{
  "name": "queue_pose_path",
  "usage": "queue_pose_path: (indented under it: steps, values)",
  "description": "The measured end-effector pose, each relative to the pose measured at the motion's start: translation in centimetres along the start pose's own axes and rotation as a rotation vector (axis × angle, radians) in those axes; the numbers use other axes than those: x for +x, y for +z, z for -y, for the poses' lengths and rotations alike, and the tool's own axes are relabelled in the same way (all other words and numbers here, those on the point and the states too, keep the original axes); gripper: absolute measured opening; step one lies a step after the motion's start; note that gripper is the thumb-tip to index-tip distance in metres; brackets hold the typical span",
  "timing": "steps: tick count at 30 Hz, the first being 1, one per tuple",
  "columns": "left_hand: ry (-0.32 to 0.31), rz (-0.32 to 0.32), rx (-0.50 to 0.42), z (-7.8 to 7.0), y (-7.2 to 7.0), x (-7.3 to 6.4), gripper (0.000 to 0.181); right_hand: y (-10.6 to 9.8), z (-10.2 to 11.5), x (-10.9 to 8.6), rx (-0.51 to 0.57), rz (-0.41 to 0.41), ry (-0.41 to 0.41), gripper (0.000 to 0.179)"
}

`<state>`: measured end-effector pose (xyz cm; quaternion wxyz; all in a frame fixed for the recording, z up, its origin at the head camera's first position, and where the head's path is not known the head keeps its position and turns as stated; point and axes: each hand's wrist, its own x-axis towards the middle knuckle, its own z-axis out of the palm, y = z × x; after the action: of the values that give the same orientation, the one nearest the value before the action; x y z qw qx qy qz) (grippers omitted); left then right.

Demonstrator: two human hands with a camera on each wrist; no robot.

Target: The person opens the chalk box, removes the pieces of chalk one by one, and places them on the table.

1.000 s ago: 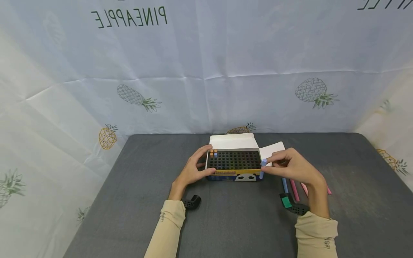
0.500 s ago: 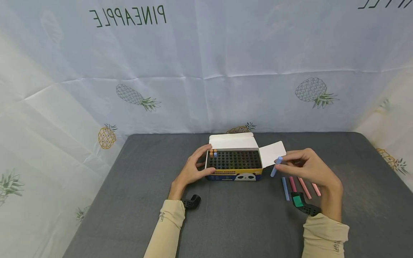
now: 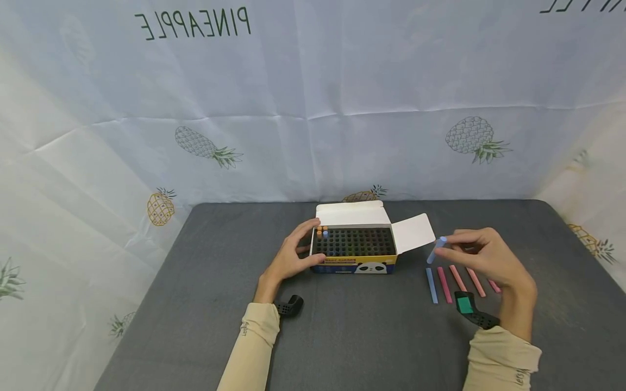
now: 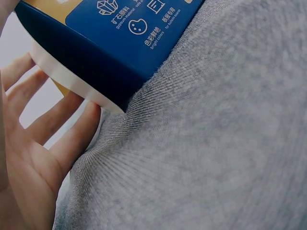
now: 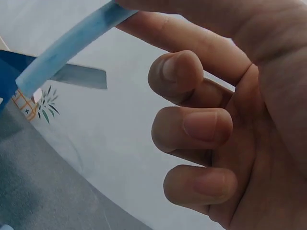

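Note:
A blue-and-yellow chalk box with a panda on its front stands open on the table, its black holder pierced with rows of holes. Two orange sticks and one or so more, plus a blue one, fill holes at its far left corner. My left hand grips the box's left end, thumb at the front edge and index finger at the back; its fingers lie along the end panel in the left wrist view. My right hand pinches a blue chalk stick between thumb and index finger, tilted above the table, right of the box.
On the table below the right hand lies a row of loose chalk: a blue stick, a dark pink stick and several pink ones. White box flaps stick out at the right and back. A pineapple-print curtain hangs behind.
My right hand has moved right, carrying the blue chalk from the box's front right corner out past the side flap. The left hand and the box have stayed put.

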<state>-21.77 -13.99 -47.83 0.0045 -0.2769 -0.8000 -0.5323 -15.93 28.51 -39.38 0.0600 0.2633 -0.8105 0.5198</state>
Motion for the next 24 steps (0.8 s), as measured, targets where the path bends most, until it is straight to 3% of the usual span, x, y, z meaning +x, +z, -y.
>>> queue_pose_path:
  steps: [10,19,23,24]
  values:
    - [-0.029,-0.007,0.016,-0.4,0.2,0.1,0.079,-1.1,-0.9,-1.6,-0.028,-0.105,0.138,0.027]
    - [-0.050,0.008,-0.004,-4.1,-0.3,-0.2,0.074,-2.2,-2.2,-2.7,-0.042,-0.129,0.294,0.029]
    - [-0.057,0.012,-0.002,-4.2,-0.4,-0.2,0.075,-2.6,-2.6,-2.9,-0.064,-0.126,0.353,0.025]
    - [-0.053,0.011,-0.003,-3.6,-0.3,-0.1,0.076,-2.7,-2.8,-2.9,-0.079,-0.127,0.358,0.024]
